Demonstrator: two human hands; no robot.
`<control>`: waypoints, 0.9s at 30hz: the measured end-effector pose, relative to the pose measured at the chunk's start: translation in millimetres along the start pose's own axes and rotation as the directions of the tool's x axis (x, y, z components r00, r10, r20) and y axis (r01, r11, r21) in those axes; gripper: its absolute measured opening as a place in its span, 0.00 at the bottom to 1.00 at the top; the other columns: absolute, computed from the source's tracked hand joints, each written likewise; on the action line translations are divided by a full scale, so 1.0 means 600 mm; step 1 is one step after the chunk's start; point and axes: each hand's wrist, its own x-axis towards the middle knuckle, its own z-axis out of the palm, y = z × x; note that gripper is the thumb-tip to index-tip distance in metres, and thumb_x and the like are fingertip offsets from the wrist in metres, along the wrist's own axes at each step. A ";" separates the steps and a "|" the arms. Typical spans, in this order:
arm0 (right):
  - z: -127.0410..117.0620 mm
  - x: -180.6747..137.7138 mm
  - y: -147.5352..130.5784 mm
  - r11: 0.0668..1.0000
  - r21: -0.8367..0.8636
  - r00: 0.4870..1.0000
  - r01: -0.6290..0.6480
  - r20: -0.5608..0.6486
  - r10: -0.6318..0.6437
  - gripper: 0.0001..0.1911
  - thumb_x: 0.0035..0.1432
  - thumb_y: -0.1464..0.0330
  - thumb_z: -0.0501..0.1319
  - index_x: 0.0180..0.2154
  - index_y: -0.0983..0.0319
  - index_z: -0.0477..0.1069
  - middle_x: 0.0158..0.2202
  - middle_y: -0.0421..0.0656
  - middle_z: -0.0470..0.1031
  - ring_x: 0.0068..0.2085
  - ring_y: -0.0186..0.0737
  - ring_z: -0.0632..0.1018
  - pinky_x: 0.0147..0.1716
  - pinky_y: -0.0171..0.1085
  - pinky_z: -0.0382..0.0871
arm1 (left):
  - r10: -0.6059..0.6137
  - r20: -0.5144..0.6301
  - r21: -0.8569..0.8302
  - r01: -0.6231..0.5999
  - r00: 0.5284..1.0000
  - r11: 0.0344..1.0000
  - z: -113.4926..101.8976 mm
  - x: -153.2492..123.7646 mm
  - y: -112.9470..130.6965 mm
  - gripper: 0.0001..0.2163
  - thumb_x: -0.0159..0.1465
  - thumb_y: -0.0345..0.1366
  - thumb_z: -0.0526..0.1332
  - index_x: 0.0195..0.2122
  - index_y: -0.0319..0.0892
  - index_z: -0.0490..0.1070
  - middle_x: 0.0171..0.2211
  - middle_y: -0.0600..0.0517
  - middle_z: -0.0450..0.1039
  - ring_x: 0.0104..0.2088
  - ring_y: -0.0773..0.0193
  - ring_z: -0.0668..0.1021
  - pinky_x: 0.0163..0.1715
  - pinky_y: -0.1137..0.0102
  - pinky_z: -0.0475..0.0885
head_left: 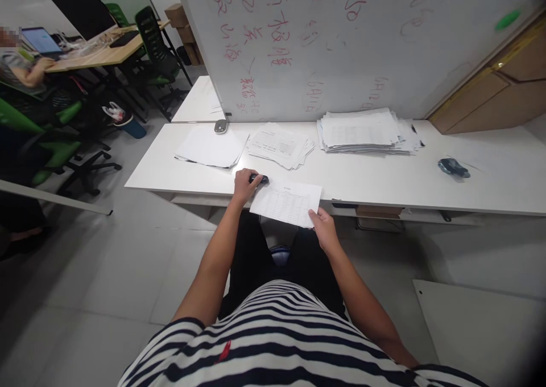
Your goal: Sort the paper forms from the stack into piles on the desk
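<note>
My left hand (245, 185) is closed around a small black stapler (259, 178) at the front of the white table. The stapler sits at the upper left corner of a printed sheet (286, 203); whether the paper is between its jaws I cannot tell. This sheet carries a table of rows and juts out past the table's front edge. My right hand (323, 226) pinches its lower right corner, thumb on top. Behind them lie a fanned stack of printed papers (279, 144) and a stack of blank-looking sheets (211, 146).
A thick pile of papers (360, 130) lies against the whiteboard (341, 45). A dark object (454, 168) rests on the right of the white table (384, 176). A grey rounded device (220, 126) stands at the back left. Another person (25, 71) sits at a desk, far left.
</note>
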 end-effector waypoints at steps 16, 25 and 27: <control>0.000 0.005 0.015 0.999 -0.031 1.000 -0.013 -0.008 0.013 0.26 0.49 0.51 0.63 0.42 0.64 0.72 0.35 0.46 0.78 0.27 0.37 0.73 0.21 0.33 0.61 | -0.044 0.078 0.072 0.038 0.996 0.997 -0.005 0.004 0.011 0.10 0.62 0.47 0.58 0.35 0.47 0.69 0.40 0.48 0.71 0.48 0.52 0.67 0.45 0.58 0.63; 0.002 0.003 0.022 1.000 -0.022 1.000 -0.004 0.005 0.005 0.26 0.49 0.50 0.62 0.44 0.62 0.72 0.36 0.45 0.79 0.29 0.40 0.75 0.22 0.34 0.63 | -0.063 0.048 0.057 0.060 0.997 0.997 0.000 0.001 0.009 0.09 0.62 0.47 0.58 0.35 0.48 0.69 0.39 0.49 0.71 0.49 0.52 0.67 0.47 0.57 0.63; 0.003 0.003 0.021 1.000 -0.028 1.000 0.000 0.010 0.000 0.27 0.49 0.51 0.62 0.45 0.62 0.72 0.37 0.45 0.79 0.29 0.40 0.75 0.22 0.34 0.63 | -0.082 0.054 0.056 0.079 0.995 0.995 0.001 0.000 0.011 0.09 0.62 0.47 0.58 0.35 0.48 0.69 0.40 0.48 0.71 0.49 0.51 0.67 0.49 0.55 0.62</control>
